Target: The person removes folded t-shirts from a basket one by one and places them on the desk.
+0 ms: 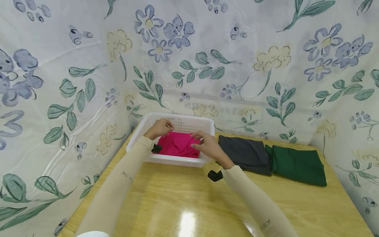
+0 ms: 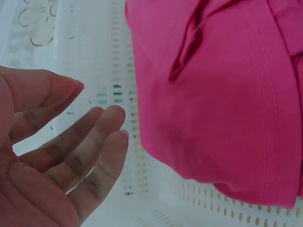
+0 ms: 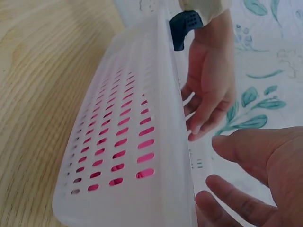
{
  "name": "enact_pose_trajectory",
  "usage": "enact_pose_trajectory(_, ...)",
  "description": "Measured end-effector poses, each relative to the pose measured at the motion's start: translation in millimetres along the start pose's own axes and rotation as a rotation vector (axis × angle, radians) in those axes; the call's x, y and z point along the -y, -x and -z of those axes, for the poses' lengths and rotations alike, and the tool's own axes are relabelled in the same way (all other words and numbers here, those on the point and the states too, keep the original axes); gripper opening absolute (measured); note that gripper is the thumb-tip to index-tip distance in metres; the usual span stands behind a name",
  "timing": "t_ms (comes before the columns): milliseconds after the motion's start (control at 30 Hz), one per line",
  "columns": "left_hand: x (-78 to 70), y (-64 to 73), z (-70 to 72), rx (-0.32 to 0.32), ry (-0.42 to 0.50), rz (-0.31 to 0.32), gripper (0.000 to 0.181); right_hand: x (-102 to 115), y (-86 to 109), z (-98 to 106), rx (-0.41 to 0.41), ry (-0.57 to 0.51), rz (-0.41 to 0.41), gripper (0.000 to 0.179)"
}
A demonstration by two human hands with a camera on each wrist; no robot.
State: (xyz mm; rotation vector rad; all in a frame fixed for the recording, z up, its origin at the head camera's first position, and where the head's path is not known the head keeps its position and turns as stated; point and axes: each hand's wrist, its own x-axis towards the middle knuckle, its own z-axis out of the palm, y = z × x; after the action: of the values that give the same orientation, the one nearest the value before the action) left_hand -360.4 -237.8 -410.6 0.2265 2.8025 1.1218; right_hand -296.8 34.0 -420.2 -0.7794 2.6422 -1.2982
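Note:
A bright pink folded cloth (image 1: 177, 144) with stitched seams lies inside a white perforated plastic basket (image 1: 174, 160). My left hand (image 1: 160, 128) hovers over the basket's left part, its fingers loosely bent around nothing. In the left wrist view a gap separates those fingertips from the pink cloth (image 2: 213, 118). Over the basket's right side is my right hand (image 1: 209, 145), thumb and fingers apart and holding nothing. The right wrist view shows this hand (image 3: 255, 184) beside the basket's rim, with the pink cloth visible only through the slots.
To the right of the basket, a dark grey folded cloth (image 1: 245, 153) and a dark green folded cloth (image 1: 297, 164) lie side by side on the wooden table (image 1: 165, 191). A floral-patterned sheet (image 1: 207, 85) hangs behind the table and along its left side.

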Motion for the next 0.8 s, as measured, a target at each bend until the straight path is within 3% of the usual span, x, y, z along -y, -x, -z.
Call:
enact_pose_trajectory(233,3.5,2.4,4.0,0.014,-0.033,0.069,0.025,4.7,-9.4,-9.1,-0.014,-0.017,-0.036,0.036)
enact_pose_trajectory(433,10.3,1.2,7.3,0.033,-0.090,0.095,0.028,12.9,-20.3,-17.0,-0.007,-0.036,-0.131,0.040)
enact_pose_trajectory(800,11.8,6.9,6.5,0.150,-0.130,0.186,0.030,10.3,-32.0,-29.0,0.072,-0.044,-0.270,0.062)
